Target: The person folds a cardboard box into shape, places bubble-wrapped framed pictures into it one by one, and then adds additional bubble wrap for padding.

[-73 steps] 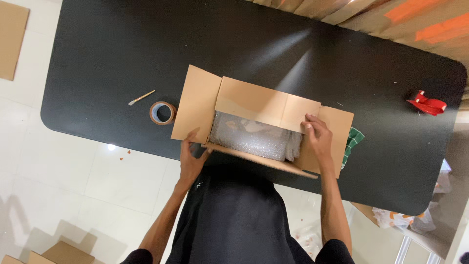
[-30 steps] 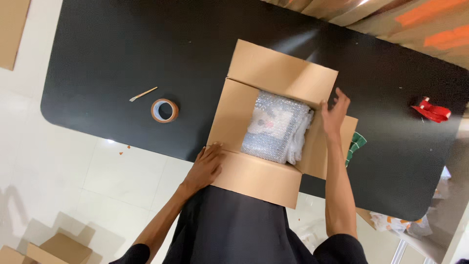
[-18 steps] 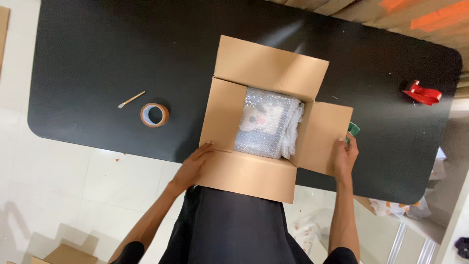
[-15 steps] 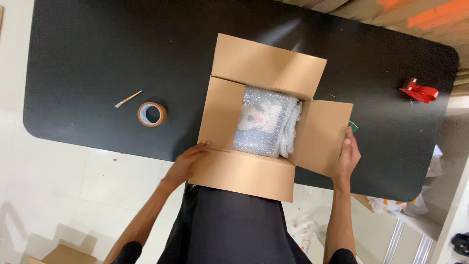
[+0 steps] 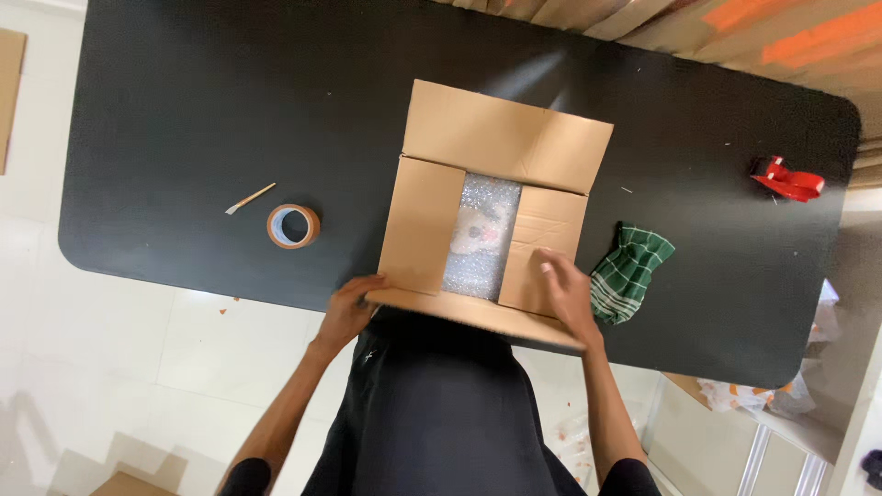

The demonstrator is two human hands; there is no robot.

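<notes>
1. Black surface [image 5: 230, 119]: rounded corners, carries everything; pale tiled floor around it.
2. Cardboard box [image 5: 501, 197]: sits at the near edge of the surface, right in front of the person. Far flap stands open, both side flaps folded in, near flap hangs over the edge. Stiff but light board, probably dents if squeezed; best held by flap edges or bottom corners.
3. Bubble-wrapped item [image 5: 481, 237]: lies inside the box, visible in the gap between side flaps. Looks soft-padded, likely fragile, slippery wrap.
4. Green checked cloth [image 5: 630, 272]: crumpled, just right of the box.
5. Right hand [image 5: 565, 294]: flat, pressing on the right side flap, grasping nothing.
6. Left hand [image 5: 349, 310]: fingers curled on the near-left box corner.
7. Red tape dispenser [image 5: 787, 180]: far right.
8. Brown tape roll [image 5: 293, 226]: left of the box, small stick [image 5: 250, 198] beside it.
</notes>
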